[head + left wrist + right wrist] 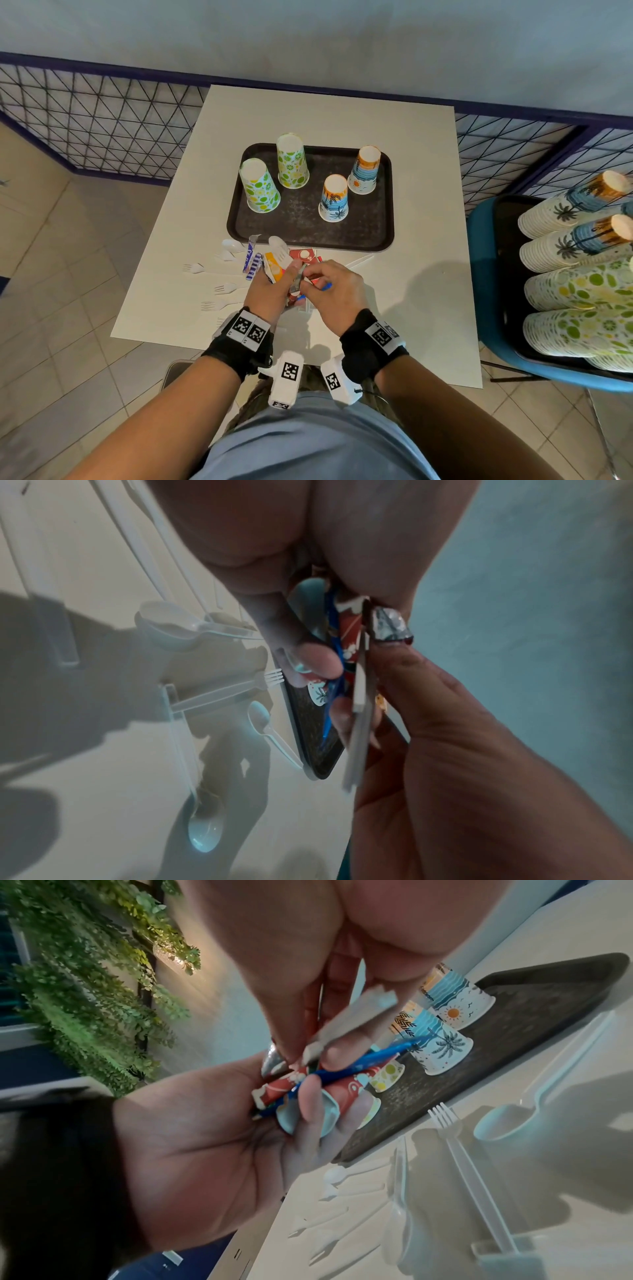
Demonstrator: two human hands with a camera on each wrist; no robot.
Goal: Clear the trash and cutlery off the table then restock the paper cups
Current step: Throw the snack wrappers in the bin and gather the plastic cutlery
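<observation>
My left hand (286,274) grips a bundle of wrappers (275,267), red, orange and blue, above the table's front middle. In the right wrist view the bundle (291,1085) lies in the left hand's (205,1145) curled fingers, together with a white spoon bowl. My right hand (313,277) meets it and pinches a pale flat wrapper (349,1020) against the bundle (349,631). Red wrappers (305,255) and a blue striped wrapper (251,263) lie on the table. White plastic forks (226,287) and spoons (233,245) lie to the left. Several paper cups (291,161) stand upside down on a dark tray (308,226).
Stacks of paper cups (575,274) lie on their sides in a dark tray on a blue chair (479,274) at the right. A wire mesh fence (102,120) runs behind the white table (411,171). Tiled floor lies at the left.
</observation>
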